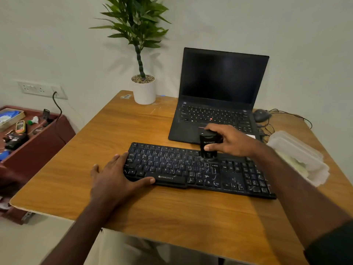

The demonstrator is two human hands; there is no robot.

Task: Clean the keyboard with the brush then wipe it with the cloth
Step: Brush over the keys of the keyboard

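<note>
Right hand (pixel 229 142) holds brush (pixel 208 148) on Zebronics keyboard (pixel 191 169).

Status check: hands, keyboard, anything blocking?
Right hand grips brush on keyboard. Left hand flat, steadying its left end. Nothing blocking.

we face a plain pale wall (pixel 286 25) behind a wooden table (pixel 118 131). a white switchboard (pixel 41 89) sits low on the wall at left, above a maroon cabinet (pixel 44 142) strewn with clutter.
</note>
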